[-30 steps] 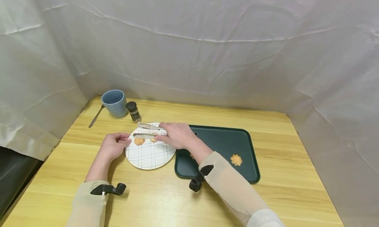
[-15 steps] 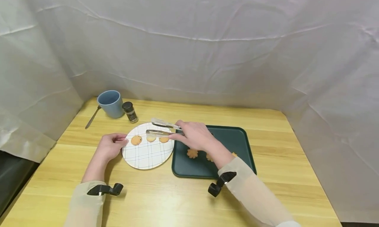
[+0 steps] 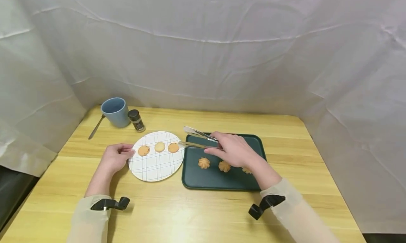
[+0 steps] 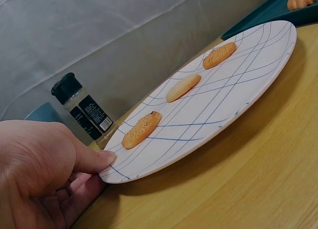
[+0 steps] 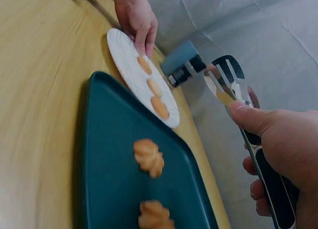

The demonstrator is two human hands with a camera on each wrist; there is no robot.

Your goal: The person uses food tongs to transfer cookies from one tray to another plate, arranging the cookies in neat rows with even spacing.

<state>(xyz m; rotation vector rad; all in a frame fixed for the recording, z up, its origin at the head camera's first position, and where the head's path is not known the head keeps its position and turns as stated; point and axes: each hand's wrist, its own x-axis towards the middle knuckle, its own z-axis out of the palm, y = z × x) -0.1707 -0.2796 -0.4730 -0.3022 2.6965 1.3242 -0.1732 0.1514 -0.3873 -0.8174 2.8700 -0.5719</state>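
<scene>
Since 1 second ago, right hand (image 3: 234,152) has carried the tongs (image 3: 199,139) from the plate (image 3: 156,165) to the tray's (image 3: 219,179) far-left corner, gripping them, tips empty. Left hand (image 3: 115,157) pinches the plate's left rim; 3 cookies (image 3: 159,147) line its far edge.

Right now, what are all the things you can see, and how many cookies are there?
Plate: one, white with blue lines, table's left-middle.
Round cookies: three, golden, in a row on the plate.
Tray: one, dark green, right of the plate.
Swirl cookies: three, orange, on the tray, one partly hidden.
Tongs: one, silver, empty.
Mug: one, blue, back left.
Spice jar: one, black-capped, beside the mug.
Spoon: one, silver, left of the mug.
Left hand: holds the plate's rim.
Right hand: grips the tongs.
</scene>
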